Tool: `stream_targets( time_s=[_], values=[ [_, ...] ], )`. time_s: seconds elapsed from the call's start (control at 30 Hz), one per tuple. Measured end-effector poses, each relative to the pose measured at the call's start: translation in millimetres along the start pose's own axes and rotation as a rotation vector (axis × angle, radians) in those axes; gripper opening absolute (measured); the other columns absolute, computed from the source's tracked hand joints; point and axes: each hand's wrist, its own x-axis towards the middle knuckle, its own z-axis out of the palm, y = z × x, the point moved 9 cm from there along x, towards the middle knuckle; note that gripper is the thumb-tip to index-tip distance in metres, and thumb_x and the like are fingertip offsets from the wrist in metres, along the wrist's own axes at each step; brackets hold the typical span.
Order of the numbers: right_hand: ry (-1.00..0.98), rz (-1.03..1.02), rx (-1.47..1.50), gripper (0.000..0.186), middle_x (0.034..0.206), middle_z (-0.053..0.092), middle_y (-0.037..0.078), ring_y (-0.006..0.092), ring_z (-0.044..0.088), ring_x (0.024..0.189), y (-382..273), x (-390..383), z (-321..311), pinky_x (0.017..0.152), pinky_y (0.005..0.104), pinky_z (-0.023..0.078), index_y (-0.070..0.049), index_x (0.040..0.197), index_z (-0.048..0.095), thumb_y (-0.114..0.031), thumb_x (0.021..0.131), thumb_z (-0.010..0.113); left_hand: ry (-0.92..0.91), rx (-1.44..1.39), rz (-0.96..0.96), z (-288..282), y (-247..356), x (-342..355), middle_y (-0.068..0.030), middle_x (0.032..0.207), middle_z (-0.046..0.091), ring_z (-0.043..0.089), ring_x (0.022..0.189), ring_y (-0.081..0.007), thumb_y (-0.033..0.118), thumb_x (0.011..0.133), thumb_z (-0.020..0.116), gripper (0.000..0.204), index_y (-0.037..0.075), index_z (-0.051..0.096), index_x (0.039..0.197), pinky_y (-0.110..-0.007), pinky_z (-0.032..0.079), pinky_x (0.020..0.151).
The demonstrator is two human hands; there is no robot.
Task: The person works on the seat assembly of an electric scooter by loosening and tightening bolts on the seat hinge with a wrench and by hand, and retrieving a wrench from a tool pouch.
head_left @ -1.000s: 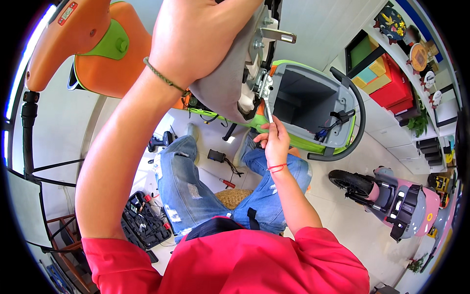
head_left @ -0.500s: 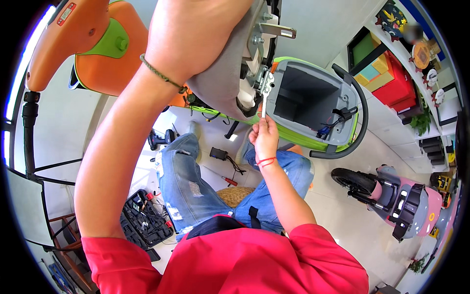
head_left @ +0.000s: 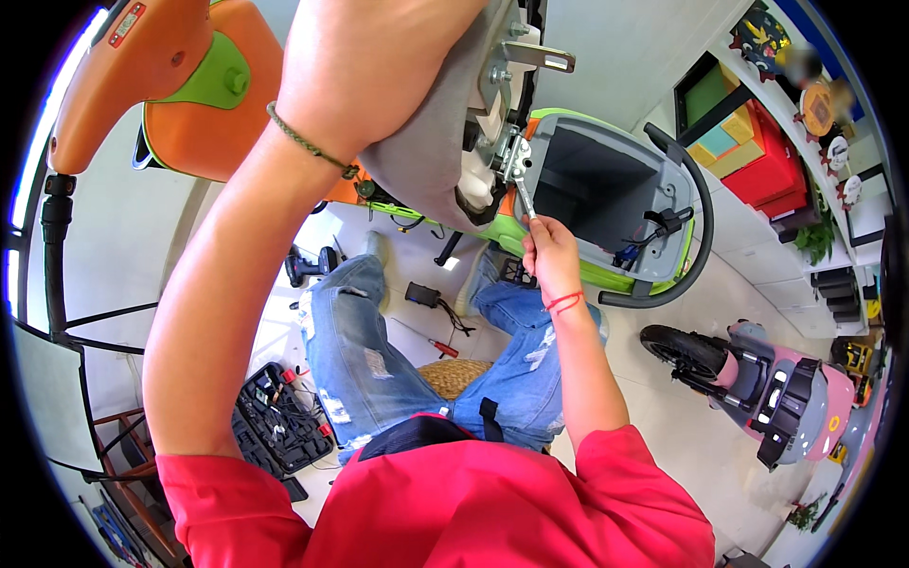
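Observation:
My left hand [head_left: 369, 76] lies against a grey curved panel [head_left: 417, 166] at the top, its fingers cut off by the upper edge. Bolts and a slotted metal bracket [head_left: 544, 59] stick out from the panel's right side, with a lower metal fitting [head_left: 516, 156] below them. My right hand [head_left: 554, 251] has its fingers closed on the handle of a silver wrench [head_left: 526, 199], whose upper end is at that lower fitting. Just to the right is an open grey bin [head_left: 592, 133] with a green body, black bar and some wiring inside.
An orange-and-green seat and column [head_left: 199, 133] stand upper left. A drill [head_left: 308, 265], black box [head_left: 422, 294], screwdriver [head_left: 445, 348] and tool case [head_left: 284, 417] lie on the floor around my legs. A pink scooter [head_left: 786, 398] and shelves with boxes [head_left: 762, 156] are at right.
My right hand and the wrench handle went left, then swung right over the last half second. My left hand has shifted slightly left.

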Motion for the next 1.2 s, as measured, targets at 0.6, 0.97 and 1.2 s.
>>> stream_targets(
  time_s=[0.6, 0.97, 1.2],
  values=[
    [-0.551, 0.377, -0.634, 0.027, 0.053, 0.038, -0.006, 0.003, 0.028, 0.041, -67, 71, -37, 0.037, 0.022, 0.016, -0.001, 0.082, 0.066, -0.026, 0.092, 0.066, -0.043, -0.099, -0.102, 3, 14, -2, -0.0241, 0.117, 0.063, 0.061, 0.102, -0.0194, 0.005, 0.089, 0.048, 0.027, -0.006, 0.069, 0.102, -0.028, 0.046, 0.092],
    [-0.517, 0.175, -0.787, 0.03, 0.052, 0.037, -0.005, 0.005, 0.025, 0.037, -120, 185, 8, 0.036, 0.0261, 0.012, -0.011, 0.064, 0.052, -0.02, 0.077, 0.078, -0.037, 0.029, -0.026, 2, 8, 7, -0.0264, 0.117, 0.062, 0.06, 0.103, -0.0211, 0.005, 0.088, 0.044, 0.031, -0.008, 0.069, 0.101, -0.029, 0.044, 0.093],
    [-0.326, -0.113, -0.96, 0.025, 0.055, 0.055, 0.006, 0.0188, 0.05, 0.045, -141, 197, 37, 0.045, 0.0337, 0.041, -0.003, 0.07, 0.064, -0.023, 0.07, 0.079, -0.045, -0.04, -0.055, 8, 20, 3, -0.0257, 0.118, 0.063, 0.058, 0.112, -0.0248, 0.006, 0.088, 0.043, 0.032, -0.007, 0.069, 0.102, -0.032, 0.042, 0.099]
  ],
)
